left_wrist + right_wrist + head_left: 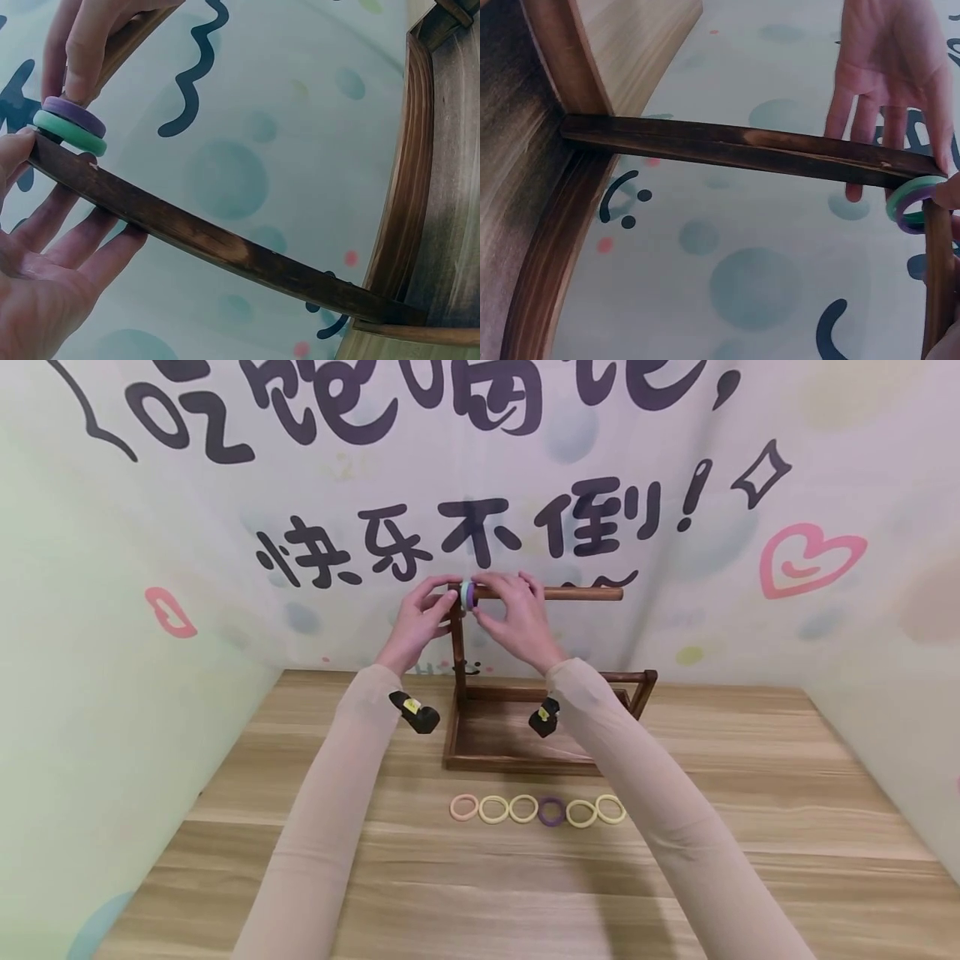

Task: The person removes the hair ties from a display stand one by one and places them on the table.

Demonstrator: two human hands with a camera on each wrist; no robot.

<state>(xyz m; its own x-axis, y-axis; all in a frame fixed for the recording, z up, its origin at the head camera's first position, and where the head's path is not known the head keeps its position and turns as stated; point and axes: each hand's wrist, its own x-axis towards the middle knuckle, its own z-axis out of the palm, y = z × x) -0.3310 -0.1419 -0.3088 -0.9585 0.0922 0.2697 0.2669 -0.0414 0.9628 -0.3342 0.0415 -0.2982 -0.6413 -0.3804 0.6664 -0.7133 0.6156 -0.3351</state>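
A purple ring [73,116] and a mint-green ring [69,133] sit side by side on the horizontal rod [585,594] of a dark wooden stand, against its upright post [458,652]. My right hand [521,617] pinches the purple ring between thumb and fingers, with the rod passing under the palm. At the post's top, my left hand [418,620] holds the wood, thumb on one side and fingers behind it. In the right wrist view the right hand is mostly cut off at the edge.
Below the stand's tray base [517,767], a row of loose rings lies on the wooden table [420,885]: a pink ring [464,807], a dark purple ring [552,812] and several pale yellow ones [523,809]. A low wooden bar [630,677] rises at the base's right. A printed cloth hangs behind.
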